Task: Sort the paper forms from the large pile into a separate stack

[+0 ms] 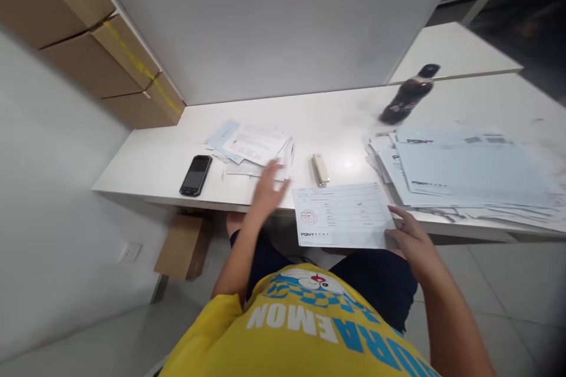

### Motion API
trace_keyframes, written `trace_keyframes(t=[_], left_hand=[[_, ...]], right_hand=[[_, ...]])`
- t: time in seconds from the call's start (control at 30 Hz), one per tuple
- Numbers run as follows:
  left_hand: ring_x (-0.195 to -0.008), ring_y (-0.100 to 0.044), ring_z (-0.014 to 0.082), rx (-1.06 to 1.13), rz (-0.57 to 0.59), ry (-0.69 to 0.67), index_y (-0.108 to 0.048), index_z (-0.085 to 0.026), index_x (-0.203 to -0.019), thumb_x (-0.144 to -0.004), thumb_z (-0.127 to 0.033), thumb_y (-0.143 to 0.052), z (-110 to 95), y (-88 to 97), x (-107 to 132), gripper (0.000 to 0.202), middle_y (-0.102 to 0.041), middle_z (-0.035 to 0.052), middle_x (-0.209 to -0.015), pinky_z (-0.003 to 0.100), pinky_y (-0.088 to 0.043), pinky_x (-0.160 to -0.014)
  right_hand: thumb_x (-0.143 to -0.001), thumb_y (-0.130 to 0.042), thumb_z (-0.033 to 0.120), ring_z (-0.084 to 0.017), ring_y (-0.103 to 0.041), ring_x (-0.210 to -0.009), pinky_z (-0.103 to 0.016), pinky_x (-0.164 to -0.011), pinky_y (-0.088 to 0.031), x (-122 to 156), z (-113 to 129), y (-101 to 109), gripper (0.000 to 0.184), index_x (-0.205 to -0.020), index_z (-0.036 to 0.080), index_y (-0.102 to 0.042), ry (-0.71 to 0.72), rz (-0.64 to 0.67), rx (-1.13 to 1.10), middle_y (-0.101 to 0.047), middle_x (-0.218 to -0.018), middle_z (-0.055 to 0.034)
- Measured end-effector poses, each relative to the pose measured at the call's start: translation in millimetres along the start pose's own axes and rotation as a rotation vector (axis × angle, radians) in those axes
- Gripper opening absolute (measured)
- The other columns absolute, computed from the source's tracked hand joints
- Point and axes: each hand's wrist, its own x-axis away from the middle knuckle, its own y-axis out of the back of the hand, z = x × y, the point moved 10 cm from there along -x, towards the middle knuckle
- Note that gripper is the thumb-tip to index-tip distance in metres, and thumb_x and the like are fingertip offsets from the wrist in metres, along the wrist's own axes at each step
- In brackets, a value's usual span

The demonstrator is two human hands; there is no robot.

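Note:
My right hand (411,238) pinches the right edge of a printed paper sheet (342,215) with a red round stamp, held over the table's front edge. My left hand (267,191) reaches over the near side of a loose pile of papers (256,144), fingers apart and a little blurred; it seems to hold nothing. Between the pile and the sheet's far edge lies a cream-coloured stapler (321,169). A larger stack of papers (473,171), pale blue and white, lies to the right of the sheet.
A black phone (196,175) lies left of the small pile. A dark cola bottle (409,94) stands at the back right on the white table (145,159). Cardboard boxes (141,91) are stacked at the back left, and another box (183,247) is below the table.

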Motion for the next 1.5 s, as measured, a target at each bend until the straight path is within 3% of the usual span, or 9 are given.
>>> trace_keyframes(t=[0.1,0.23,0.37,0.5,0.63,1.0,1.3,1.4,1.5], left_hand=[[-0.149,-0.021,0.0223,0.053,0.230,-0.259,-0.039,-0.023,-0.143,-0.099,-0.043,-0.043,-75.9,-63.2,9.4,0.048,-0.035,0.0062,-0.157,0.042,-0.031,-0.119],[-0.150,-0.011,0.0294,-0.084,0.384,-0.377,-0.040,-0.016,-0.144,-0.099,-0.038,-0.046,-98.5,-97.5,12.0,0.050,-0.026,0.0125,-0.160,0.045,-0.028,-0.120],[-0.150,-0.013,0.0258,-0.098,0.384,-0.411,-0.041,-0.016,-0.143,-0.102,-0.031,-0.036,-93.1,-98.6,5.1,0.044,-0.031,0.0116,-0.158,0.044,-0.028,-0.120],[-0.149,-0.021,0.0192,-0.040,0.364,-0.402,-0.030,-0.013,-0.150,-0.102,-0.030,-0.032,-85.6,-96.9,-5.0,0.050,-0.036,0.0108,-0.156,0.039,-0.026,-0.121],[-0.147,-0.027,0.0174,0.014,0.366,-0.402,-0.038,-0.016,-0.147,-0.103,-0.031,-0.032,-77.0,-97.4,-11.9,0.047,-0.037,0.0081,-0.155,0.038,-0.027,-0.121],[-0.139,-0.041,0.0204,0.062,0.206,-0.410,-0.056,-0.016,-0.132,-0.101,-0.025,-0.035,-76.7,-96.9,-18.5,0.038,-0.055,0.0103,-0.141,0.044,-0.043,-0.111],[-0.141,-0.039,0.0225,0.020,0.211,-0.409,-0.052,-0.016,-0.136,-0.101,-0.022,-0.032,-75.0,-105.6,-13.7,0.041,-0.052,0.0112,-0.144,0.046,-0.042,-0.111],[-0.142,-0.037,0.0219,0.038,0.193,-0.390,-0.050,-0.018,-0.139,-0.103,-0.028,-0.030,-76.6,-100.0,-13.2,0.043,-0.050,0.0099,-0.146,0.047,-0.040,-0.113],[-0.145,-0.031,0.0210,0.060,0.176,-0.386,-0.047,-0.019,-0.142,-0.103,-0.034,-0.030,-78.0,-95.1,-11.4,0.045,-0.046,0.0084,-0.149,0.047,-0.038,-0.115]], right_hand=[[-0.065,-0.061,0.026,-0.025,-0.072,-0.080,-0.034,-0.063,-0.058,-0.2,3.3,-6.0,0.065,-0.130,0.028,-0.053,-0.083,0.061,-0.036,-0.075,-0.090,-0.0039],[-0.064,-0.064,0.026,-0.026,-0.071,-0.090,-0.035,-0.069,-0.059,2.9,13.0,1.2,0.059,-0.123,0.030,-0.058,-0.085,0.069,-0.067,-0.075,-0.096,-0.0034],[-0.062,-0.066,0.025,-0.026,-0.070,-0.096,-0.034,-0.075,-0.059,6.3,10.7,9.4,0.059,-0.120,0.029,-0.060,-0.107,-0.006,-0.119,-0.075,-0.097,-0.0030],[-0.060,-0.069,0.026,-0.027,-0.070,-0.095,-0.036,-0.075,-0.058,7.5,-0.3,-9.9,0.061,-0.121,0.027,-0.059,-0.195,0.017,-0.216,-0.075,-0.098,-0.0047],[-0.061,-0.070,0.030,-0.027,-0.071,-0.095,-0.039,-0.079,-0.057,7.4,1.1,-21.4,0.063,-0.122,0.026,-0.058,-0.154,0.018,-0.284,-0.075,-0.095,-0.0047],[-0.066,-0.064,0.029,-0.026,-0.068,-0.102,-0.039,-0.086,-0.054,-9.6,17.1,-15.1,0.059,-0.125,0.023,-0.060,-0.014,-0.090,-0.193,-0.075,-0.099,-0.0047],[-0.065,-0.059,0.027,-0.025,-0.067,-0.099,-0.039,-0.088,-0.051,-5.0,28.9,-20.8,0.057,-0.121,0.020,-0.060,-0.008,-0.116,-0.174,-0.073,-0.100,-0.0066],[-0.065,-0.056,0.027,-0.025,-0.065,-0.097,-0.040,-0.089,-0.050,1.8,46.3,-6.6,0.055,-0.118,0.019,-0.063,0.055,-0.184,0.002,-0.072,-0.101,-0.0067],[-0.065,-0.050,0.025,-0.025,-0.063,-0.092,-0.041,-0.087,-0.048,4.1,70.5,41.7,0.049,-0.110,0.017,-0.068,0.178,-0.387,0.231,-0.070,-0.098,-0.0067]])
